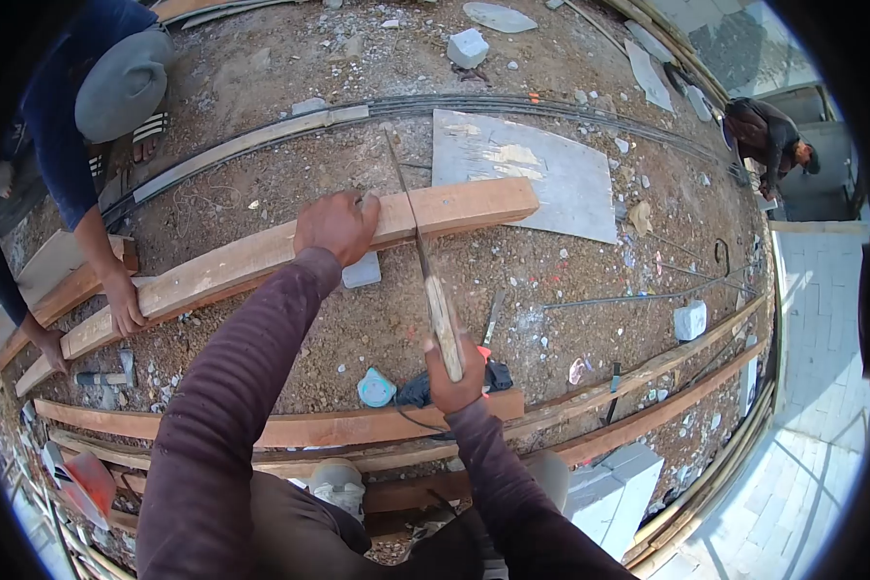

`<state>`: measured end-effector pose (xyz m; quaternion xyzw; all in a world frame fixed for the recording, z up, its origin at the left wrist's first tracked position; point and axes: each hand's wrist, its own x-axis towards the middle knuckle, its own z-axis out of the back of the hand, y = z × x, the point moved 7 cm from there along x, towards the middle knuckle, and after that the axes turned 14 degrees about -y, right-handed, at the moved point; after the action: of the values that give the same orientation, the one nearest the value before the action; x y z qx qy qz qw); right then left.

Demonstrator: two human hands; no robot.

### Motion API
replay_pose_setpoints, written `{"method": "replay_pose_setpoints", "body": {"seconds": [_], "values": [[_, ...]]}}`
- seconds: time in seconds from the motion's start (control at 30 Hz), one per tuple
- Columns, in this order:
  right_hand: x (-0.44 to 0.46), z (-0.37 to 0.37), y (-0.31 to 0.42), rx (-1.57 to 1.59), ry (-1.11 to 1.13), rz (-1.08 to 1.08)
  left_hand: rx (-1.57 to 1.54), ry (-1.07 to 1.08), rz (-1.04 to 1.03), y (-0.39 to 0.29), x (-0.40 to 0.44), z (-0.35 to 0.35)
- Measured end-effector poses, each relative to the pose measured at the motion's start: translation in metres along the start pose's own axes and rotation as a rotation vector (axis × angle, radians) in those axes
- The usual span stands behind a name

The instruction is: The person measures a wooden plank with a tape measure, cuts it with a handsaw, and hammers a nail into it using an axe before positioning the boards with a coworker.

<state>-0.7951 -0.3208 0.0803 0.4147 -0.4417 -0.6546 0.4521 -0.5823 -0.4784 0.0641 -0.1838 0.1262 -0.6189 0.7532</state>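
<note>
My right hand (457, 375) is wrapped round the pale wooden handle of a handsaw (423, 256). The saw's narrow blade lies across a long wooden beam (232, 259), a short way from its right end. Just left of the blade, my left hand (338, 228) presses on the beam with its fingers curled over the far edge. A co-worker's two hands (124, 302) rest on the beam's left end. Under the beam near my left hand, a white block (362, 271) shows in part.
A grey board (561, 179) lies beyond the beam's right end. Nearer me are a turquoise tape measure (376, 388), a hammer (111, 372) and more beams (300, 428). Metal rods (435, 104) cross the dirt at the back. Another person (773, 140) bends at the far right.
</note>
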Motion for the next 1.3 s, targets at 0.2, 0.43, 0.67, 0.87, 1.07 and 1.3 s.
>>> {"method": "replay_pose_setpoints", "body": {"seconds": [0.2,0.43,0.67,0.87,1.07,1.3], "values": [[-0.061,0.052,-0.017,-0.19,-0.016,0.224,-0.009,-0.04,-0.015,0.002,0.01,0.003],[-0.043,0.038,-0.012,-0.171,-0.017,0.15,-0.013,-0.012,0.007,0.0,0.013,0.01],[0.051,-0.022,-0.013,-0.046,0.034,0.15,-0.023,-0.023,0.016,0.0,0.017,0.003],[-0.066,0.059,-0.006,-0.262,-0.018,0.256,-0.021,-0.023,0.016,-0.002,0.019,0.008],[0.029,-0.004,-0.022,-0.08,-0.014,0.184,-0.005,-0.031,0.017,-0.001,0.013,0.004],[-0.086,0.07,-0.007,-0.227,0.008,0.148,-0.001,-0.038,-0.004,0.001,0.016,0.006]]}}
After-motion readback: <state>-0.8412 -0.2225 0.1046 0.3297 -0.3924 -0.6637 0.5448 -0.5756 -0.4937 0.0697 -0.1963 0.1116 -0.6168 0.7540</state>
